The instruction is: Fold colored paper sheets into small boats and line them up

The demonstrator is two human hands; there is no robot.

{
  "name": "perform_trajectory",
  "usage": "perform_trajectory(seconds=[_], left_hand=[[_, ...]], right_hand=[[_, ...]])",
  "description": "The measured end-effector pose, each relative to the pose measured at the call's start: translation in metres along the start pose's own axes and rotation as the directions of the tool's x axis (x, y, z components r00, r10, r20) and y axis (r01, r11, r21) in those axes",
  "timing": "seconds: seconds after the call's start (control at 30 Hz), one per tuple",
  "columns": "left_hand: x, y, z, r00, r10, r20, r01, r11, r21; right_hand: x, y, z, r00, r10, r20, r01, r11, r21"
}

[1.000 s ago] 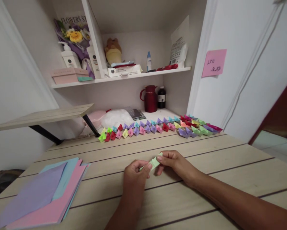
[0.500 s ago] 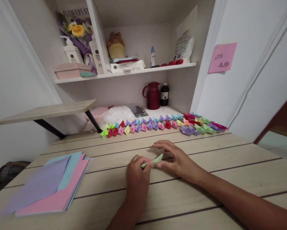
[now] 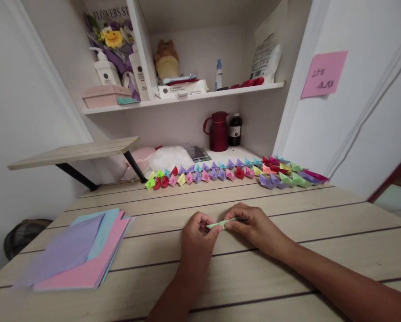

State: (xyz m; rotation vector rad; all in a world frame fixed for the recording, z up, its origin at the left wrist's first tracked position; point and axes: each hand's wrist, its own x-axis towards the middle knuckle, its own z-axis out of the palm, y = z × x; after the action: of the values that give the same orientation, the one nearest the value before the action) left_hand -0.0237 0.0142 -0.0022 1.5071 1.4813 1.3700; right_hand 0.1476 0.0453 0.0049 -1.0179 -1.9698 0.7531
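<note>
A narrow strip of folded light green paper point(image 3: 223, 223) is held just above the wooden table point(image 3: 153, 250). My left hand point(image 3: 200, 235) pinches its left end between thumb and fingers. My right hand point(image 3: 250, 223) grips the other end, with thumb below and fingers over the top, so part of the paper is hidden. Beyond the hands stand rows of small folded paper boats point(image 3: 205, 176) in several colours, with larger boats point(image 3: 284, 180) grouped on the right.
A stack of coloured paper sheets point(image 3: 76, 268) lies at the left, a purple one on top. Behind it stands a small raised wooden shelf point(image 3: 76, 151) on black legs. At the back are a red jug point(image 3: 218, 132), a dark bottle point(image 3: 234, 129) and a white plastic bag point(image 3: 171, 158).
My right hand has closed from an open pose onto the right end of the green paper. The paper now lies flatter, and the view has shifted slightly.
</note>
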Motion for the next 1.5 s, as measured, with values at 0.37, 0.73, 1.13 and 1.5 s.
perform_trajectory(seconds=[0.37, 0.73, 1.13, 1.5], left_hand=[[0.000, 0.009, -0.013, 0.986, -0.069, 0.151, 0.088, 0.988, -0.124], [0.006, 0.000, -0.011, 0.991, -0.012, 0.136, 0.034, 0.986, -0.164], [0.004, -0.001, -0.009, 0.957, -0.123, 0.263, 0.151, 0.985, -0.088], [0.005, -0.011, -0.004, 0.967, 0.097, 0.233, -0.171, 0.931, 0.322]], right_hand=[[-0.001, 0.000, -0.004, 0.995, 0.094, 0.032, -0.095, 0.995, 0.032], [0.000, 0.000, -0.004, 0.996, -0.032, -0.078, 0.025, 0.996, -0.082], [0.000, -0.004, -0.001, 0.999, -0.032, -0.034, 0.029, 0.996, -0.083], [0.007, 0.016, -0.010, 0.992, -0.082, 0.100, 0.107, 0.951, -0.290]])
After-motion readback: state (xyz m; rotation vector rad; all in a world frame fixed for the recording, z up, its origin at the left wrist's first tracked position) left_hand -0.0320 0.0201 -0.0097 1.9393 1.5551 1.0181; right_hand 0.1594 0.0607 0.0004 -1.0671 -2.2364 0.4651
